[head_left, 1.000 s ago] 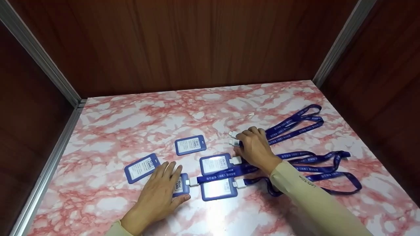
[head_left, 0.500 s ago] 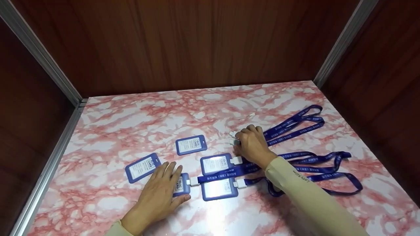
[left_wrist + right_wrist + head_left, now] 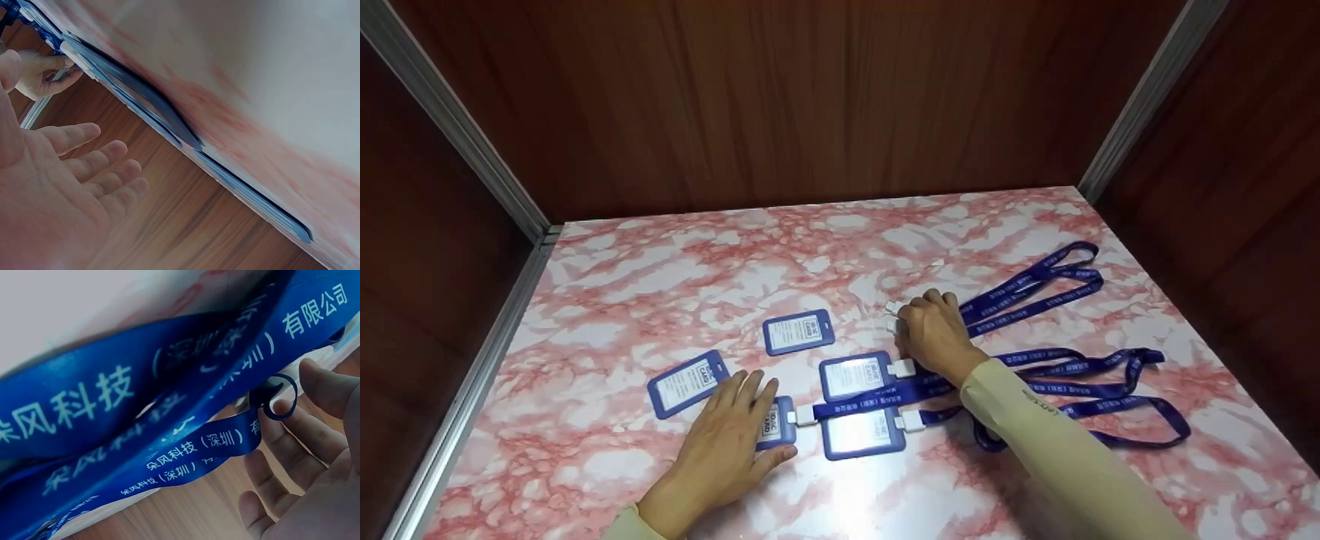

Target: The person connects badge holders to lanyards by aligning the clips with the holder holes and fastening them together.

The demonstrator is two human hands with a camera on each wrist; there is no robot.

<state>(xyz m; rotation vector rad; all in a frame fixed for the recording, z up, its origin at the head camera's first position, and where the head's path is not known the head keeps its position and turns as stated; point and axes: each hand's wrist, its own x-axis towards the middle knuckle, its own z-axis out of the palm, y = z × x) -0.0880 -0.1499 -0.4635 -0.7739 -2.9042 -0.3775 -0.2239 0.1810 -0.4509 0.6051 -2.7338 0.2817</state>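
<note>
Near the centre of the table, the right hand curls its thumb and forefinger about the ends of two blue straps, whose white clips poke out past the fingertips. The right wrist view shows a small loop of strap between that thumb and forefinger, with the other fingers bent and spaced apart. The left hand, palm down and fingers partly spread, lies over a badge holder; whether it touches the holder I cannot tell. From that holder, a white buckle leads to a printed strap running right, across the adjoining edges of an upper badge and a lower badge. Both badges are clipped to straps of their own, and more strap loops trail off beyond the right wrist. Just beside the left fingers is a tilted badge, and farther back a loose badge. Pale sleeves cover the arms. Beyond the red-and-white marbled top rise brown wood panels and metal posts.
</note>
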